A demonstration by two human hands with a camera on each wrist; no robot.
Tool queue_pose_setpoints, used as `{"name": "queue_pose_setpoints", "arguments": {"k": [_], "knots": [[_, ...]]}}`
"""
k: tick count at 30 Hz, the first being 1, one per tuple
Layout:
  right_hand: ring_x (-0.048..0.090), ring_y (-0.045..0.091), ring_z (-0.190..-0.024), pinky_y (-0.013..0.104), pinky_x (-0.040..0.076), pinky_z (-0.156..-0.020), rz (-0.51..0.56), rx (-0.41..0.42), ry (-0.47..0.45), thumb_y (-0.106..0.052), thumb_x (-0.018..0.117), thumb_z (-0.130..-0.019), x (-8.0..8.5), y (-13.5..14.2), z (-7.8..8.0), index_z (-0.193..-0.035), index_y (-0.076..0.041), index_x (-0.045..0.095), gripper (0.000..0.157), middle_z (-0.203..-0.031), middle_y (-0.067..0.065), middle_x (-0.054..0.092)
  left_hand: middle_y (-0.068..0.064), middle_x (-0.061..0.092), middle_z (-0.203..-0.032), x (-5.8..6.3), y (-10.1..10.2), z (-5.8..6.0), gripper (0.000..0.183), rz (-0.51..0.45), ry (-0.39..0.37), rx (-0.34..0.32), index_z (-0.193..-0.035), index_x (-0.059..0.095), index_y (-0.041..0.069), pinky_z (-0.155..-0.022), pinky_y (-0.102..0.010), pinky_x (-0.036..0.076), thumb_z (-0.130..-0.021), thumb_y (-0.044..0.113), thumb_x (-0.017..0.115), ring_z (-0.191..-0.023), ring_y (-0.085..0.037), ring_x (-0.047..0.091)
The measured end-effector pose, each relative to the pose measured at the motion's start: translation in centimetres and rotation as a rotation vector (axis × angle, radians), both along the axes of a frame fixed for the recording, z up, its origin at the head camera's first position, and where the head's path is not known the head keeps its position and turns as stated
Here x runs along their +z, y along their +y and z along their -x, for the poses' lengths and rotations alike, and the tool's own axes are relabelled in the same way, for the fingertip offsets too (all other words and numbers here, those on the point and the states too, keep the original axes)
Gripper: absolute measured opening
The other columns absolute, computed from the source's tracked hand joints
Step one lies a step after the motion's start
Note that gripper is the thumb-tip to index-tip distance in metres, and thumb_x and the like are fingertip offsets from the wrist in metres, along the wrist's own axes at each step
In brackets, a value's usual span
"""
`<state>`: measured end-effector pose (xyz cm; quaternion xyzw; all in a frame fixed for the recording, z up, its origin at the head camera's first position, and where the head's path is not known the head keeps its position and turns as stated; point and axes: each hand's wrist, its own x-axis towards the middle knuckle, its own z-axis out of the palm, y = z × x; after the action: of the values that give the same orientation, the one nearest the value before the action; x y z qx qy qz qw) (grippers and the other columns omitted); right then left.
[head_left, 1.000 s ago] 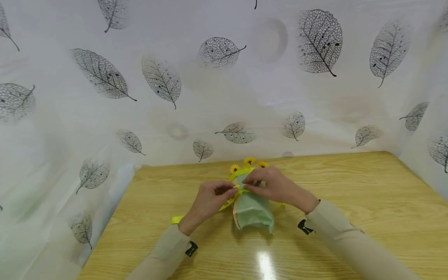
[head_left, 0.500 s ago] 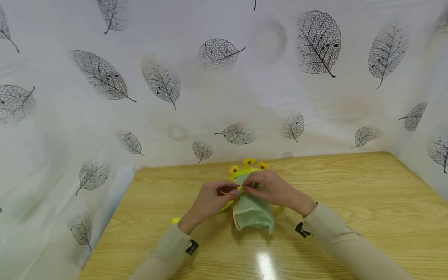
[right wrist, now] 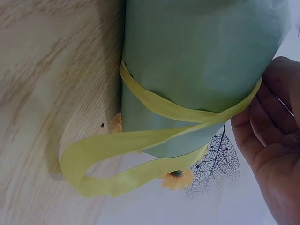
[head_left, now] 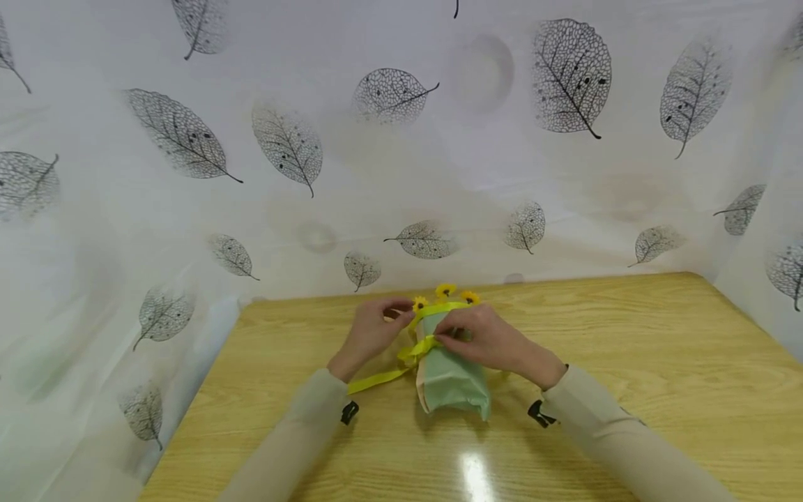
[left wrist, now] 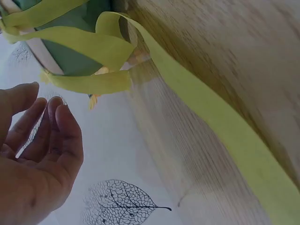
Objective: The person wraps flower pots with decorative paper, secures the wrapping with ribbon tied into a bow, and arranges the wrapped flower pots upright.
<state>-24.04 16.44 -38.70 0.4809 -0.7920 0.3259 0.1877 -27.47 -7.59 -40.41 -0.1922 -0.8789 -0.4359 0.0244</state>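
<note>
A bouquet wrapped in pale green paper point(head_left: 454, 382) lies on the table, its small yellow sunflowers point(head_left: 445, 290) pointing away from me. Yellow ribbon point(right wrist: 168, 110) circles the wrap and makes a loop on one side; a long ribbon tail point(left wrist: 201, 108) trails to the left. My right hand point(head_left: 486, 338) pinches the ribbon at the front of the wrap, fingertips right at the paper in the right wrist view. Beside the bouquet's upper left, my left hand point(head_left: 370, 331) holds nothing; its fingers are loosely bent and apart from the ribbon in the left wrist view.
The wooden table point(head_left: 627, 362) reaches back to a white curtain point(head_left: 401, 174) printed with dark leaf skeletons. Beige sleeves cover both arms, and small black strap ends point(head_left: 542, 414) hang at the wrists.
The left hand has let go of the ribbon and moved up and away toward the flowers, baring the ribbon loop and tail. The right hand keeps its pinch at nearly the same place.
</note>
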Motion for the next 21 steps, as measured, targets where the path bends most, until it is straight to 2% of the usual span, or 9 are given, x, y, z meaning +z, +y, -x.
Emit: {"name": "queue_pose_setpoints", "arguments": {"k": [5,10,16,21], "knots": [[0.069,0.005,-0.075,0.017,0.056,-0.066,0.007,0.006,0.008,-0.002,0.077,-0.087,-0.02,-0.02,0.03,-0.096,-0.009,0.077,0.011,-0.091,0.000,0.078,-0.004,0.077,-0.109,-0.06,0.79,0.43,0.025,0.055,0.048,-0.040,-0.121,0.074,0.012,-0.077,-0.031,0.059,-0.098,0.021,0.070,-0.094,-0.020,0.071],[0.069,0.004,-0.075,0.017,0.056,-0.066,0.003,-0.013,-0.005,-0.003,0.078,-0.088,0.01,-0.07,-0.06,-0.097,-0.009,0.078,0.011,-0.091,0.000,0.078,-0.002,0.077,-0.101,-0.25,0.92,0.63,0.018,0.035,0.026,-0.050,-0.114,0.077,0.014,-0.074,-0.027,0.057,-0.096,0.017,0.072,-0.088,-0.014,0.069],[0.070,0.005,-0.075,0.018,0.057,-0.066,0.005,-0.040,-0.027,-0.003,0.077,-0.088,-0.02,0.08,-0.28,-0.097,-0.009,0.078,0.011,-0.090,0.000,0.079,-0.002,0.077,-0.100,-0.65,0.86,0.62,0.010,0.074,0.065,-0.089,-0.102,0.078,0.013,-0.074,-0.027,0.056,-0.098,0.017,0.070,-0.084,-0.012,0.067],[0.070,0.005,-0.075,0.016,0.056,-0.067,0.017,-0.039,-0.030,-0.003,0.077,-0.088,-0.10,0.15,-0.26,-0.097,-0.008,0.078,0.010,-0.090,0.001,0.079,0.000,0.072,-0.096,-0.39,0.23,0.13,0.011,0.049,0.002,-0.078,-0.104,0.073,0.013,-0.076,-0.026,0.054,-0.102,0.020,0.064,-0.085,-0.011,0.063]]}}
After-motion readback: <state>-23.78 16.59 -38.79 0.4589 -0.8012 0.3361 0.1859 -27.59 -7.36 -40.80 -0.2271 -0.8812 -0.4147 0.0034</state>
